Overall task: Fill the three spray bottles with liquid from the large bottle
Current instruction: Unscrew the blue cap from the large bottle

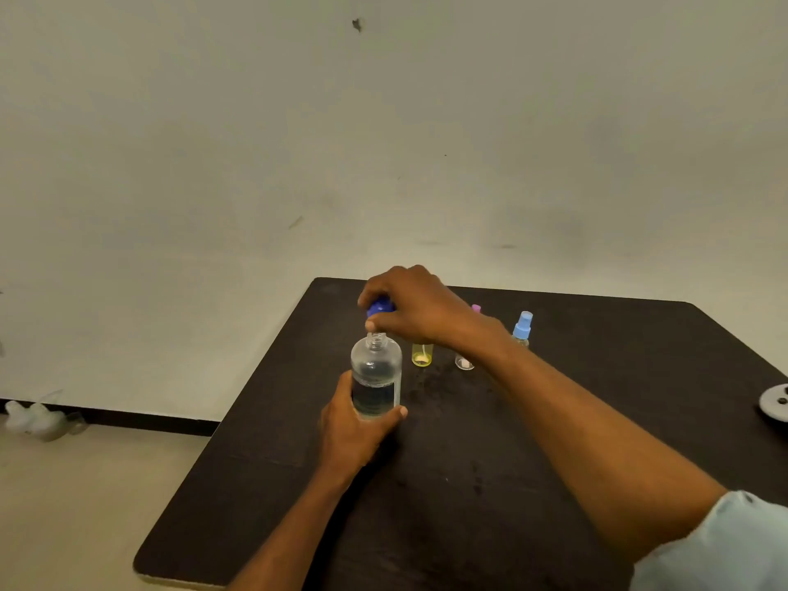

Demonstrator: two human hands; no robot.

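Note:
The large clear bottle (376,377) stands upright on the dark table (469,484), about half full of liquid, its threaded neck bare. My left hand (354,424) is wrapped around its lower part. My right hand (415,307) holds the blue cap (379,308) just above the neck, apart from it. Behind stand three small spray bottles: a yellow one (422,354), a clear one with a pink top (464,362) mostly hidden by my right forearm, and a clear one with a light blue sprayer (522,328).
A grey round object (776,402) lies at the table's right edge. The table's left edge drops to a pale floor, where pale plastic items (38,420) lie against the wall. A plain wall rises behind the table.

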